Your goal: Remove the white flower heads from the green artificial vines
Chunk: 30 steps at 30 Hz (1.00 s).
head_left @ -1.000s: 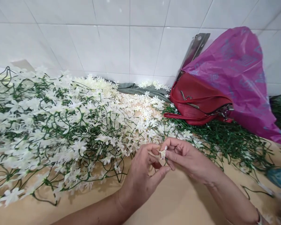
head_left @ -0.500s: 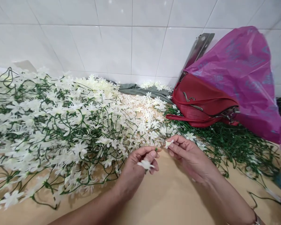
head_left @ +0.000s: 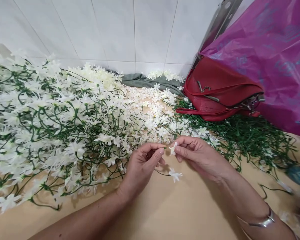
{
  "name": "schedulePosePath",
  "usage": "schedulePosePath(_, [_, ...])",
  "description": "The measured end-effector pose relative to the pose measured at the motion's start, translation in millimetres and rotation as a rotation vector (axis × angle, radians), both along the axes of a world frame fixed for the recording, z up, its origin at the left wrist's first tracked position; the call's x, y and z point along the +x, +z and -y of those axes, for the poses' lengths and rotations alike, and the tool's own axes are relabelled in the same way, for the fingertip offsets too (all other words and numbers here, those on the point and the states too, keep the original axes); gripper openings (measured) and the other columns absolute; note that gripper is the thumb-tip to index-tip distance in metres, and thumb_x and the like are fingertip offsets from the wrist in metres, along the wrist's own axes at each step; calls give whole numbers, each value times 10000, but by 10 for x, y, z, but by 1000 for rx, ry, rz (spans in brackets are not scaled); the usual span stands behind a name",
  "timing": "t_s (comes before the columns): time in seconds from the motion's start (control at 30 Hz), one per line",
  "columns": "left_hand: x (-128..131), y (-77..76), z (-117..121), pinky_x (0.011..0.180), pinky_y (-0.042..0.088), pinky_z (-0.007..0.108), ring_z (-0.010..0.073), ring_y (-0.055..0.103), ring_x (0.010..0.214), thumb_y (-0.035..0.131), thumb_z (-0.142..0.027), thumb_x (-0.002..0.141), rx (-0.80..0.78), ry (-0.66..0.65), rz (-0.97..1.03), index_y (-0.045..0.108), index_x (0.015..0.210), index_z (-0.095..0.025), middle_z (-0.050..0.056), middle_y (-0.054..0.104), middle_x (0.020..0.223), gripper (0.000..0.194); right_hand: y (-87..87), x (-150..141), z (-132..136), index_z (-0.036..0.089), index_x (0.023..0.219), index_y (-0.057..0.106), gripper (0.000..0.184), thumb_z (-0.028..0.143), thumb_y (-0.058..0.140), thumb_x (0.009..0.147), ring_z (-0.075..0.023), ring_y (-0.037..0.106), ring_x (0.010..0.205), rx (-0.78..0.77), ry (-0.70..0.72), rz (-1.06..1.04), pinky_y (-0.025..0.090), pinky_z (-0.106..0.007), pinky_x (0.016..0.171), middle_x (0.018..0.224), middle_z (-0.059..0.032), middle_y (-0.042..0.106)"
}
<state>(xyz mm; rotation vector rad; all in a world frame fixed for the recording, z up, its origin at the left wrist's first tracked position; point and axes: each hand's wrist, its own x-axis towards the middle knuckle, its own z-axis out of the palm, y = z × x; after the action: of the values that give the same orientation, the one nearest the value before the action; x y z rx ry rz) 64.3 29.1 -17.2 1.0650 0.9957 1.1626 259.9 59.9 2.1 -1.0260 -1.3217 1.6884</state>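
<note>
My left hand (head_left: 145,161) pinches a thin green stem (head_left: 166,148) between thumb and forefinger, mostly hidden by the fingers. From below those fingers a stem runs out to a white artificial flower (head_left: 175,174) hanging over the table. Close on the right, my right hand (head_left: 198,155) holds a small white blossom (head_left: 173,148) by thumb and fingertips, its petals facing the left fingertips. Whether stem and blossom touch I cannot tell. Beside my left hand spreads a large heap of white flowers on green stems (head_left: 72,123).
Loose white blossoms (head_left: 153,115) lie behind the hands on the tan table (head_left: 162,213). Bare green stems (head_left: 250,138) are piled at right, under a red handbag (head_left: 220,86) and a purple plastic bag (head_left: 270,60). A grey-green cloth (head_left: 142,81) lies along the tiled wall (head_left: 115,31).
The white flower by my left hand has swung from over the thumb to below and right of the fingers. The blossom has turned in my right fingertips. The view has tilted down.
</note>
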Motion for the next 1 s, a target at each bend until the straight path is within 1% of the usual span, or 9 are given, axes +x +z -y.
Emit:
schedulePosePath(0.1, [1,-29,10,599,489,179,88,616,616,716,-328,914,12,-2,-19,761,1002,-132,5,691,676,220,-16,5,-6,197,836,744,216,379,860,825,-100,530,625,-5,5,3,363,-252,637,657,30,642])
schedulePosePath(0.3, [2,-35,40,662,528,198,98,645,666,672,-317,956,79,-44,-87,746,965,-140,12,693,719,192,29,20,16,190,823,722,265,413,865,809,-97,499,581,-63,40,93,324,-254,602,621,31,635])
schedulePosePath(0.47, [-6,-19,54,644,531,200,101,640,659,649,-346,972,56,-34,-112,704,946,-149,8,686,712,206,88,20,20,188,786,709,333,457,899,736,-104,494,555,-131,11,84,310,-254,579,577,22,628])
schedulePosePath(0.53, [-16,-36,60,657,536,217,111,649,675,642,-352,978,77,-46,-147,706,952,-154,14,686,729,210,107,16,17,190,774,708,338,460,905,722,-101,491,545,-141,2,95,305,-251,569,568,24,622])
schedulePosePath(0.7, [-33,-72,69,692,547,263,143,670,721,624,-363,991,156,-69,-249,716,954,-169,35,699,778,218,139,8,26,189,758,709,321,447,899,732,-96,486,543,-128,26,137,295,-251,553,585,28,612])
schedulePosePath(0.87, [-21,-49,77,651,535,241,135,688,695,609,-334,994,164,-72,-275,699,924,-162,33,703,771,206,101,16,23,191,787,711,319,448,894,741,-102,506,565,-108,19,164,340,-253,600,602,29,637])
schedulePosePath(1.0, [-11,-55,89,632,548,237,143,709,681,587,-352,1006,139,-78,-295,670,928,-169,29,724,746,216,62,0,21,195,826,706,325,476,861,776,-126,538,599,-68,18,196,368,-266,623,616,13,671])
